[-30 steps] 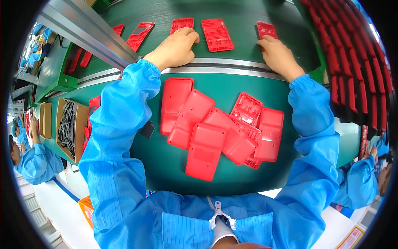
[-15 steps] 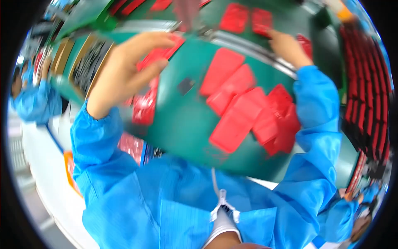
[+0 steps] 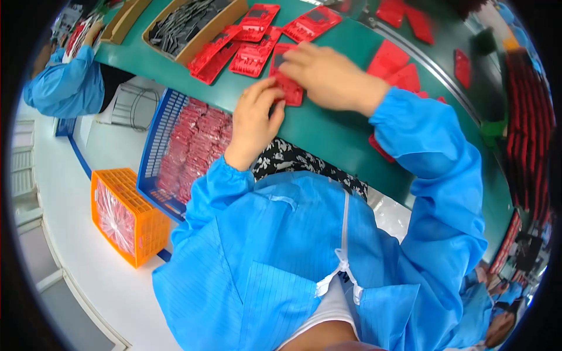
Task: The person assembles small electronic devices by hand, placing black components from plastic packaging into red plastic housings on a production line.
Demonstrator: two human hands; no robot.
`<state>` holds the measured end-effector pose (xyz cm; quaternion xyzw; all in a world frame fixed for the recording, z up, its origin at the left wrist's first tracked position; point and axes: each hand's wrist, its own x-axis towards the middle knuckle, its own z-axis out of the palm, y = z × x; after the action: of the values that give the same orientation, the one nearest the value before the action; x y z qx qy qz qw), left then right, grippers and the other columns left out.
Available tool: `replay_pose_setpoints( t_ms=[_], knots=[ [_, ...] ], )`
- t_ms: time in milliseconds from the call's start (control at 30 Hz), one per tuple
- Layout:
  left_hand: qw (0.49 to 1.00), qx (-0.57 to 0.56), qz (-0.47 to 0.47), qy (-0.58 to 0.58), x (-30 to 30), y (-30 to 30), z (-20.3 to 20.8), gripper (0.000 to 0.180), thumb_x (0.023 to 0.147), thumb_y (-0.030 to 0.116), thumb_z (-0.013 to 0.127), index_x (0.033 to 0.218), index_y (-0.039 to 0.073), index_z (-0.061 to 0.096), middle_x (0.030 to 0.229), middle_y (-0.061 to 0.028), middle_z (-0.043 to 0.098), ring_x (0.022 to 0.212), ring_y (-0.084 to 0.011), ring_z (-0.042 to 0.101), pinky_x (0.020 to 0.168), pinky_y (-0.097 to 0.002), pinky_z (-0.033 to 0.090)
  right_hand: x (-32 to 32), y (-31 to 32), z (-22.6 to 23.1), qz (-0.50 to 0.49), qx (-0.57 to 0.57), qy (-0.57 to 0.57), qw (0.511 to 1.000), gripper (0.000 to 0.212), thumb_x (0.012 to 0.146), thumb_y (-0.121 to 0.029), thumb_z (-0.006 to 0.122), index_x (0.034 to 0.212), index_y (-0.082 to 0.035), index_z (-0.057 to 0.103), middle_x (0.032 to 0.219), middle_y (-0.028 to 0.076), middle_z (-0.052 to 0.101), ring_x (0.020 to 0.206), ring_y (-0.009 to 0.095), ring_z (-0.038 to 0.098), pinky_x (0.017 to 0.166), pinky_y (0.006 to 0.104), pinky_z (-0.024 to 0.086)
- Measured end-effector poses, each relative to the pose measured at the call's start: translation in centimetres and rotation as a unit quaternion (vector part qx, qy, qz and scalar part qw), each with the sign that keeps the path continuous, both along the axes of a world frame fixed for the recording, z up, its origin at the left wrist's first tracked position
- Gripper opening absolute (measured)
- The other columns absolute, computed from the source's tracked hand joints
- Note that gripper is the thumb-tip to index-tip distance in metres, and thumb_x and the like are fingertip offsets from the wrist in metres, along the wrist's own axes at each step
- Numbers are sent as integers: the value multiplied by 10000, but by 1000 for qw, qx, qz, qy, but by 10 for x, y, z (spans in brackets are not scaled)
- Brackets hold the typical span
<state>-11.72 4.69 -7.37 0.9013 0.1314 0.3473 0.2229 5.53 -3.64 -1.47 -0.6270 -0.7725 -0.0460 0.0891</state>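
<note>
A red plastic shell lies on the green tabletop between my two hands. My left hand pinches its near left edge, thumb and fingers closed. Over the shell's upper part reaches my right hand, its fingers curled down and slightly blurred. A small dark patch shows beside those fingertips; what they hold, if anything, is hidden. Just beyond my left hand are several more red shells with their ribbed inner sides up. Past them stands a cardboard box filled with dark grey strips.
Flat red pieces overlap behind my right forearm, near a metal rail. A blue crate of red bagged pieces stands left of my lap, an orange crate beyond it. Red and black stacks line the far right. Another person's blue sleeve is at left.
The view has swung left, bringing the crates and grey strips into sight. My hands, wide apart before, have come together at one red shell. My right hand has left the red pieces beyond the rail.
</note>
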Motion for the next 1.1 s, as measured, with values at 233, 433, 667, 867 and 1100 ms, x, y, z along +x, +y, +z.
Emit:
replay_pose_setpoints(
  t_ms=[233, 433, 667, 867, 1100],
  knots=[
    [993, -66, -94, 3, -17, -1, -6, 161, 671, -6, 628, 824, 25, 591, 1031, -166, 568, 955, -319, 564, 792, -366, 475, -7, -9, -19, 72, 7, -69, 995, 254, 709, -174, 569, 947, -89, 541, 915, 46, 545, 943, 220, 487, 788, 360, 373],
    [935, -312, -44, -161, -18, -2, -4, 365, 815, -30, 453, 1179, -21, 432, 1226, -153, 457, 1050, -232, 530, 903, -344, 439, 6, -30, 7, 8, 12, -17, 1000, 348, 609, -173, 624, 904, -16, 530, 868, 144, 535, 870, 293, 523, 716, 385, 440],
    [994, -96, 3, -53, 4, -12, -11, 148, 791, -11, 527, 930, -17, 576, 942, -140, 591, 812, -236, 576, 736, -312, 462, 208, -151, 48, -597, 118, 51, 792, 402, 658, -296, 641, 895, 26, 609, 900, 229, 617, 847, 342, 617, 706, 419, 514],
    [994, -71, 69, -39, 12, -13, -16, 119, 764, -25, 555, 872, 1, 598, 878, -143, 610, 768, -251, 578, 648, -313, 457, 327, -243, -16, -776, 33, 7, 630, 480, 766, -369, 605, 1056, 12, 572, 1090, 245, 559, 980, 375, 568, 826, 423, 476],
    [995, -59, 80, -31, 15, -14, -20, 115, 770, -22, 534, 866, -3, 593, 875, -154, 609, 774, -263, 573, 670, -325, 449, 270, -88, -17, -338, 84, -38, 937, 404, 796, -255, 575, 1162, -92, 526, 1178, 148, 505, 1106, 316, 449, 911, 409, 406]
  ],
)
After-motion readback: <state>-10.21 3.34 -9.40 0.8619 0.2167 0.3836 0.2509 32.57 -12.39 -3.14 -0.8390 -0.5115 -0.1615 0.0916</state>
